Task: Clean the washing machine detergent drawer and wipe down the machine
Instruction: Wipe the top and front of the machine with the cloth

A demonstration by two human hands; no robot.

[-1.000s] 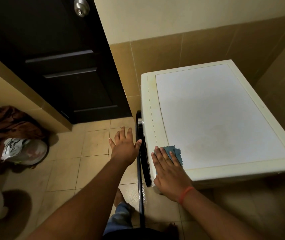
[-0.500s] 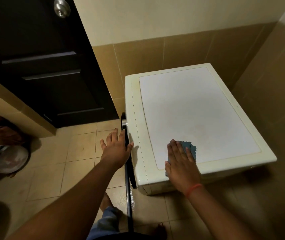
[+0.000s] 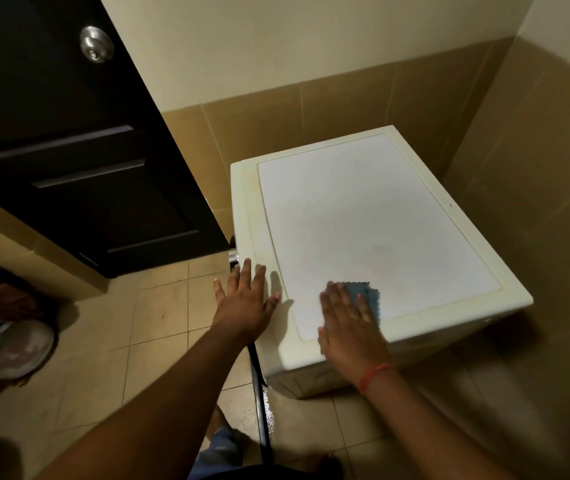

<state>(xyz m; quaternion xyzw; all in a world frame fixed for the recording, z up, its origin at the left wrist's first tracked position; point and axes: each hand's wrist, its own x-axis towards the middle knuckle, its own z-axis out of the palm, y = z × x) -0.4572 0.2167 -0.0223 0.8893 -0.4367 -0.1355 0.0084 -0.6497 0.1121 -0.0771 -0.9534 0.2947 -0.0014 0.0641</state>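
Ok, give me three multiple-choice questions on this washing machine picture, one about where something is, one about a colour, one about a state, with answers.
1. Where does the cloth lie?
A. on the floor
B. on the washing machine top, near its front edge
C. over the door knob

2. What colour is the cloth?
A. blue
B. red
C. white

3. How is the right hand placed?
A. clenched in a fist
B. hanging away from the machine
C. flat, with straight fingers pressing the cloth

Answers:
1 B, the cloth sits on the white lid panel under the right hand.
2 A, its scalloped edge shows blue past the fingers.
3 C, the fingers lie straight across the cloth.
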